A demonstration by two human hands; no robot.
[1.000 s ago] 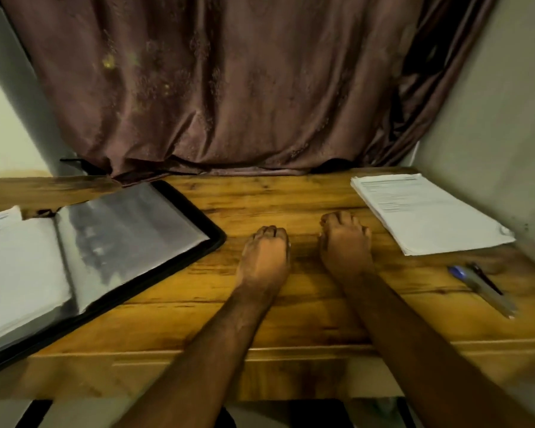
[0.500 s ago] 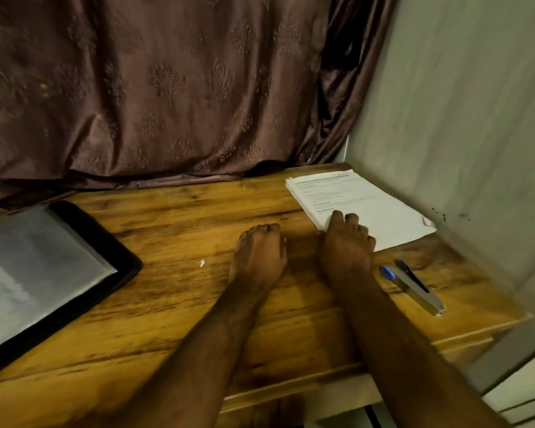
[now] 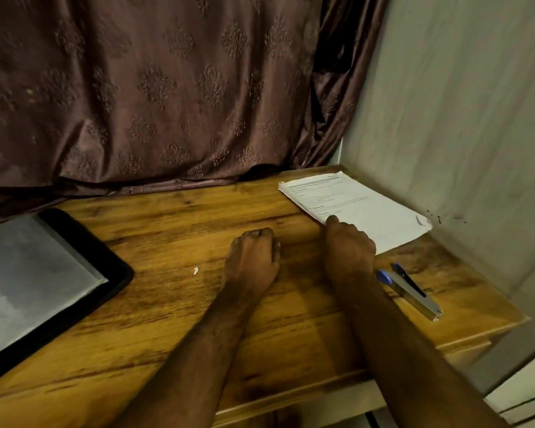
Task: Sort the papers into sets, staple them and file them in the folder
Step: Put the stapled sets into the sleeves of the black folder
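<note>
Resting knuckles-down on the bare wooden desk point(image 3: 173, 230), left hand point(image 3: 251, 261) with fingers curled under into a loose fist, holding nothing, probably just parked until needed. Reaching onto the near edge of the stack of papers point(image 3: 357, 208) at the far right corner, right hand point(image 3: 348, 247) with fingertips on or over the top sheet; whether flat on the paper or pinching a corner, cannot tell, since the knuckles hide them. Most likely set there to draw off or slide the first sheets for sorting. Lying just right of that wrist, near the papers, a blue-and-silver stapler point(image 3: 411, 291), handy for the same hand once a set is squared. Waiting well apart at the left edge, an open black folder point(image 3: 118, 273) with clear sleeves, spread flat so finished sets can slip straight in. Sitting between folder and left hand, a tiny scrap of paper point(image 3: 196, 270). Judging by the untouched stack, sorting barely begun.
</note>
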